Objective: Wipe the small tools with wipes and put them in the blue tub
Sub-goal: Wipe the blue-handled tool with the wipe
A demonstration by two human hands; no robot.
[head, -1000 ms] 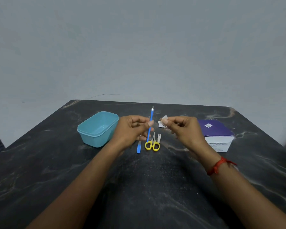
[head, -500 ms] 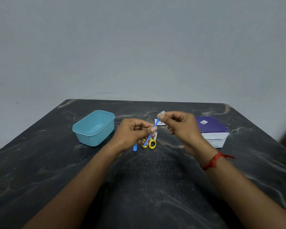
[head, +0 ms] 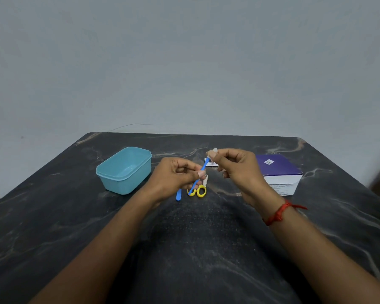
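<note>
Grey wall fills the background; below it a dark, marbled surface (head: 75, 216) runs toward the viewer. At the left, toward the far edge, the blue tub (head: 124, 185) stands with its open side up. Right of it the left hand (head: 173, 178) is raised off the surface, its fingers (head: 198, 173) curled and pinching the lower part of a thin blue stick (head: 204, 166). The stick tilts up and to the right, so it is well apart from the tub.

On the surface under that hand lies a short blue tool (head: 178, 195), and just beside it yellow-handled scissors (head: 197, 191). A small pale metal piece (head: 205, 179) shows just behind the scissor handles, too hidden to name. Farther back a white packet (head: 211, 163) lies flat.

The right hand (head: 239, 170) is also raised, its fingers (head: 212, 155) pressed together on a small pale wipe (head: 214, 150) at the upper end of the stick. A red thread (head: 279, 212) circles the right wrist. Beyond that hand, near the right edge, sits a purple and white box (head: 279, 172).
</note>
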